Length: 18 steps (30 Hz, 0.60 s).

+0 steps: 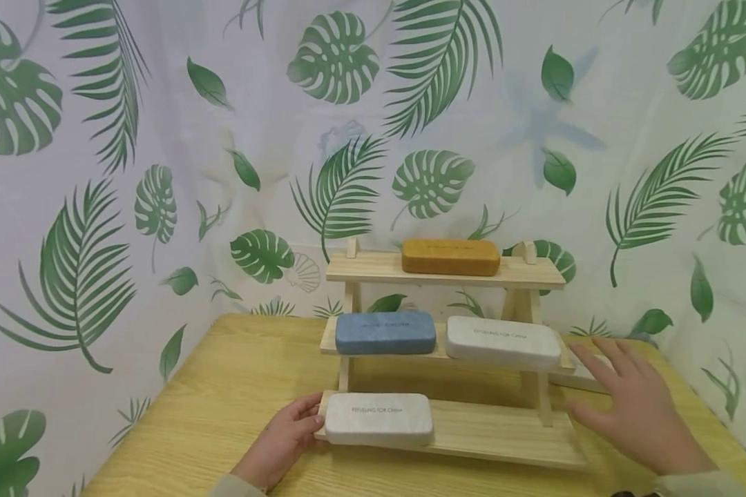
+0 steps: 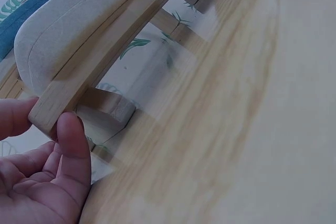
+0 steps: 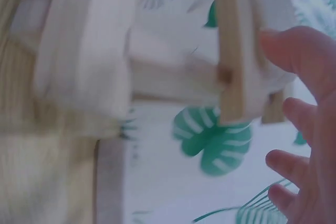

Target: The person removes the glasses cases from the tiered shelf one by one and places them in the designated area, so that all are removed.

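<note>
A three-tier wooden display rack [image 1: 503, 431] stands on the table. My left hand [image 1: 289, 438] pinches the left end of its bottom shelf [image 2: 65, 95] between thumb and finger. On that shelf, by the hand, lies a white glasses case [image 1: 379, 421]. A blue glasses case [image 1: 385, 335] and another white glasses case [image 1: 503, 343] sit side by side on the middle tier. On the top tier is an orange glasses case [image 1: 450, 257]. My right hand [image 1: 643, 407] is beside the rack's right end, fingers spread, holding nothing. Its thumb overlaps the rack in the right wrist view.
A flat whitish object [image 1: 581, 378] lies on the table behind the right hand, partly hidden by it and the rack. The wood-grain table [image 1: 224, 393] reaches back to a leaf-patterned cloth [image 1: 236, 172], close behind the rack.
</note>
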Motion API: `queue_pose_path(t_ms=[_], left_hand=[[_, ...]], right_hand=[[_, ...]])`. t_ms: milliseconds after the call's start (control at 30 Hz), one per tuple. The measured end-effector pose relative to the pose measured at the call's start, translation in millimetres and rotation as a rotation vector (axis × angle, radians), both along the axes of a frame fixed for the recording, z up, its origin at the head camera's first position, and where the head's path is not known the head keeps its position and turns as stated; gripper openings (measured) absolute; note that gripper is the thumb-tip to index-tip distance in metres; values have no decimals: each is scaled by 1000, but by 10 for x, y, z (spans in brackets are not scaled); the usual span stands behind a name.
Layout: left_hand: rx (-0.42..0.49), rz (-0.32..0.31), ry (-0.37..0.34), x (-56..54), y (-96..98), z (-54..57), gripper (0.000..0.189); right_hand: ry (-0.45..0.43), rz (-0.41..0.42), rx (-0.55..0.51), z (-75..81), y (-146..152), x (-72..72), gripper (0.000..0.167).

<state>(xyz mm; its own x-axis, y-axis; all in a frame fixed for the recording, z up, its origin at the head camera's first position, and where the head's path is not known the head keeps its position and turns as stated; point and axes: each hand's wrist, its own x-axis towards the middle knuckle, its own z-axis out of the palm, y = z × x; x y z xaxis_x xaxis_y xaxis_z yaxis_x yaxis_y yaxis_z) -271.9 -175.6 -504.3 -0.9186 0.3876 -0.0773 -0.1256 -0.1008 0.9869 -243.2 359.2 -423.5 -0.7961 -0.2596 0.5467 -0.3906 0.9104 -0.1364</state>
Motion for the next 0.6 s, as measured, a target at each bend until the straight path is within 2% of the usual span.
queue_pose_path(t_ms=[233,400,600], left_hand=[[10,-3,-5,-7,1,-5,66],[17,2,-6,-4,6,9,66],[9,2,-9,-1,9,20,66]], right_hand=[[69,30,36,171,-346,173,98],[18,63,7,220,-646,289,91],[-20,149,-14,248,-984,410,87]])
